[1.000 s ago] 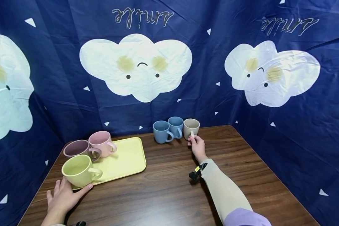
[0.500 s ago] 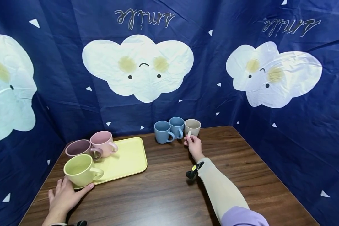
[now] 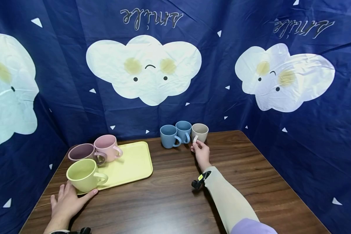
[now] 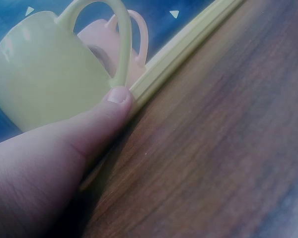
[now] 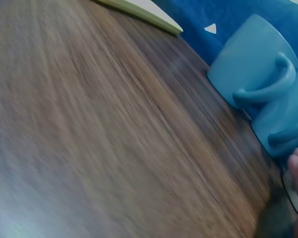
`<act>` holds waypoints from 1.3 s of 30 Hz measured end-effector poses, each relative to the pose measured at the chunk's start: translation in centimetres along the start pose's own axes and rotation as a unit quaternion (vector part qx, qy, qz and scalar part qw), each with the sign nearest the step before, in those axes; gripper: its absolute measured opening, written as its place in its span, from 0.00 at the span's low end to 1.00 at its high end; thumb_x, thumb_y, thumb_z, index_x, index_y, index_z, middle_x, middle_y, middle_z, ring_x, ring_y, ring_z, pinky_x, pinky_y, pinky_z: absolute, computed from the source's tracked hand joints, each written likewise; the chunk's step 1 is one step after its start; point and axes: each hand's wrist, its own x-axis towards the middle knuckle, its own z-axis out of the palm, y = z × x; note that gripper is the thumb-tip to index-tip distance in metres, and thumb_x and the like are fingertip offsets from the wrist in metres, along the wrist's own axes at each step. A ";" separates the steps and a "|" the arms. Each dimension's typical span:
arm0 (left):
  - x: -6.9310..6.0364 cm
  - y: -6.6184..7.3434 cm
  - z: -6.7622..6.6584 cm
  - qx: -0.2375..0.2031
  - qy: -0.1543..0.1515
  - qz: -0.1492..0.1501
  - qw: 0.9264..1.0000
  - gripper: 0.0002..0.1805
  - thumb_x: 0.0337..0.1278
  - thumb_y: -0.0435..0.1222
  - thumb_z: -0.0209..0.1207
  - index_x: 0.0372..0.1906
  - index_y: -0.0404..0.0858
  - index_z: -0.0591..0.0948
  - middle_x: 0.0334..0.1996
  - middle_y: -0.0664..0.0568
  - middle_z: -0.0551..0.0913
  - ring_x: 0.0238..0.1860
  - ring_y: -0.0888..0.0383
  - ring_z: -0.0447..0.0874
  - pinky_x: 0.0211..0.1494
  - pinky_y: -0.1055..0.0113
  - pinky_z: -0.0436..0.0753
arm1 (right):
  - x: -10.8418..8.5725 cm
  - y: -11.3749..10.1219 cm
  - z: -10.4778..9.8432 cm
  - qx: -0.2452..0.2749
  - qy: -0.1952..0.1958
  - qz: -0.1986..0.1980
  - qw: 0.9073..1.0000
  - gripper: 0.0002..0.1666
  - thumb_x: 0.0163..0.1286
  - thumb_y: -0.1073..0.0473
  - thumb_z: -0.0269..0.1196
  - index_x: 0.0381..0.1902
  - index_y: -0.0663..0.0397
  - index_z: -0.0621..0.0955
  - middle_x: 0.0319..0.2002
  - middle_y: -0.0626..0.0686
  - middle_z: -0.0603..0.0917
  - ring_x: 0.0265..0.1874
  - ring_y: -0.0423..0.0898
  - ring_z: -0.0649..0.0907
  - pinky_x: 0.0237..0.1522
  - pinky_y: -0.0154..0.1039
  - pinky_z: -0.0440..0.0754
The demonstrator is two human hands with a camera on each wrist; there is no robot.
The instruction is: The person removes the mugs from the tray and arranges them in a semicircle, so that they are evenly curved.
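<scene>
At the back of the table my right hand (image 3: 202, 155) pinches the handle of a beige mug (image 3: 201, 130). Just left of that mug stand two blue mugs (image 3: 167, 137), close together; both also show in the right wrist view, where a blue mug (image 5: 251, 59) has its handle toward the camera. My left hand (image 3: 66, 201) has its fingers spread at the near left corner of a yellow tray (image 3: 131, 162), beside a yellow-green mug (image 3: 80, 178). In the left wrist view its thumb (image 4: 102, 116) lies along the tray's edge below that mug's handle.
A pink mug (image 3: 104, 149) and a purple mug (image 3: 78, 153) stand behind the yellow-green one, at the tray's left side. Blue cloth walls (image 3: 175, 112) rise behind the brown wooden table (image 3: 163, 195) and along its sides.
The beige mug's handle has swung slightly left, and my right hand has moved left with it. My left hand keeps its place; the whole head view has shifted a little.
</scene>
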 end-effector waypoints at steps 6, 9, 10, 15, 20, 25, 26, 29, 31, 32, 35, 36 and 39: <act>0.1 0.0 -0.1 0.003 -0.004 -0.002 1.000 0.66 0.54 0.70 0.60 0.78 0.25 0.45 0.71 0.22 0.52 0.73 0.20 0.39 0.63 0.18 0.31 | -1.6 -0.2 1.2 0.010 0.067 -0.033 0.997 0.10 0.73 0.66 0.63 0.47 0.69 0.82 0.38 0.70 0.85 0.21 0.44 0.87 0.23 0.35 0.86; 0.1 0.1 -0.2 0.003 -0.005 -0.001 1.000 0.66 0.54 0.70 0.60 0.78 0.25 0.45 0.71 0.22 0.52 0.73 0.20 0.39 0.63 0.18 0.31 | -2.5 -0.7 2.3 0.026 0.035 -0.043 0.998 0.11 0.73 0.66 0.62 0.48 0.71 0.82 0.33 0.64 0.85 0.18 0.42 0.85 0.22 0.34 0.85; 0.0 0.1 -0.2 0.002 -0.004 0.000 1.000 0.66 0.55 0.69 0.60 0.78 0.25 0.45 0.72 0.22 0.52 0.73 0.20 0.39 0.63 0.18 0.31 | -2.8 -1.0 2.9 0.036 0.020 -0.045 0.998 0.12 0.73 0.66 0.62 0.49 0.72 0.82 0.31 0.61 0.85 0.18 0.42 0.85 0.22 0.34 0.85; 0.0 0.0 -0.3 0.001 0.000 0.001 1.000 0.66 0.55 0.69 0.60 0.78 0.26 0.45 0.72 0.23 0.52 0.73 0.20 0.39 0.63 0.18 0.31 | -4.3 -1.7 6.1 0.058 -0.059 -0.054 0.995 0.14 0.73 0.70 0.61 0.50 0.79 0.79 0.32 0.59 0.85 0.23 0.61 0.88 0.27 0.44 0.88; -0.1 0.0 -0.3 0.002 0.001 -0.001 1.000 0.66 0.54 0.69 0.60 0.78 0.25 0.46 0.71 0.22 0.52 0.73 0.20 0.39 0.63 0.18 0.31 | -6.2 -2.0 10.1 0.058 -0.105 -0.050 0.992 0.14 0.73 0.70 0.61 0.50 0.79 0.79 0.39 0.72 0.84 0.29 0.72 0.86 0.31 0.56 0.87; 0.0 0.2 -0.1 0.002 -0.005 -0.004 1.000 0.66 0.54 0.70 0.60 0.77 0.25 0.46 0.72 0.22 0.52 0.73 0.19 0.40 0.63 0.18 0.32 | -8.2 -2.0 13.9 0.050 -0.129 -0.037 0.990 0.11 0.71 0.66 0.64 0.47 0.69 0.83 0.38 0.69 0.85 0.28 0.64 0.89 0.30 0.53 0.88; 0.1 0.2 0.0 0.002 -0.006 -0.004 1.000 0.67 0.53 0.70 0.60 0.77 0.25 0.46 0.72 0.23 0.52 0.73 0.19 0.41 0.63 0.18 0.32 | -8.6 -2.1 14.5 0.049 -0.135 -0.035 0.989 0.10 0.71 0.66 0.65 0.46 0.68 0.83 0.37 0.69 0.85 0.28 0.63 0.89 0.30 0.52 0.89; 0.2 0.4 0.1 0.003 -0.009 -0.005 1.000 0.67 0.53 0.70 0.60 0.78 0.25 0.45 0.72 0.23 0.52 0.72 0.20 0.41 0.63 0.18 0.33 | -9.8 -2.3 16.2 0.048 -0.158 -0.033 0.986 0.09 0.71 0.66 0.65 0.45 0.66 0.84 0.35 0.63 0.86 0.27 0.60 0.89 0.28 0.47 0.89; 0.2 0.4 0.0 0.005 -0.008 -0.006 1.000 0.67 0.53 0.70 0.61 0.78 0.26 0.45 0.72 0.23 0.52 0.72 0.20 0.42 0.63 0.18 0.34 | -10.9 -2.6 17.2 0.048 -0.177 -0.029 0.983 0.09 0.70 0.66 0.65 0.45 0.67 0.84 0.34 0.59 0.86 0.27 0.59 0.89 0.27 0.46 0.89; 0.2 0.4 0.0 0.006 -0.006 -0.005 1.000 0.67 0.53 0.70 0.61 0.78 0.26 0.45 0.72 0.23 0.53 0.72 0.20 0.42 0.63 0.18 0.34 | -11.4 -2.7 17.7 0.048 -0.188 -0.026 0.981 0.09 0.70 0.65 0.65 0.45 0.66 0.84 0.34 0.56 0.86 0.26 0.59 0.89 0.27 0.45 0.89; 0.1 0.3 -0.1 0.009 -0.001 -0.003 1.000 0.67 0.53 0.69 0.61 0.78 0.26 0.46 0.72 0.24 0.53 0.72 0.20 0.43 0.63 0.18 0.35 | -13.2 -2.9 19.0 0.047 -0.231 -0.016 0.972 0.11 0.71 0.65 0.65 0.46 0.69 0.84 0.34 0.50 0.85 0.26 0.56 0.89 0.27 0.44 0.88; 0.1 0.2 -0.1 0.011 0.001 -0.002 1.000 0.66 0.53 0.69 0.61 0.77 0.26 0.47 0.71 0.24 0.54 0.72 0.20 0.44 0.63 0.18 0.36 | -13.8 -3.0 19.4 0.049 -0.250 -0.012 0.967 0.12 0.71 0.65 0.65 0.47 0.70 0.84 0.34 0.50 0.85 0.26 0.56 0.89 0.27 0.45 0.88; -0.1 0.1 -0.2 0.013 0.007 0.002 1.000 0.65 0.53 0.69 0.61 0.77 0.26 0.49 0.71 0.24 0.55 0.71 0.21 0.45 0.63 0.18 0.37 | -15.3 -2.9 20.3 0.041 -0.309 -0.006 0.950 0.15 0.72 0.63 0.65 0.51 0.70 0.83 0.36 0.48 0.86 0.26 0.52 0.89 0.27 0.42 0.88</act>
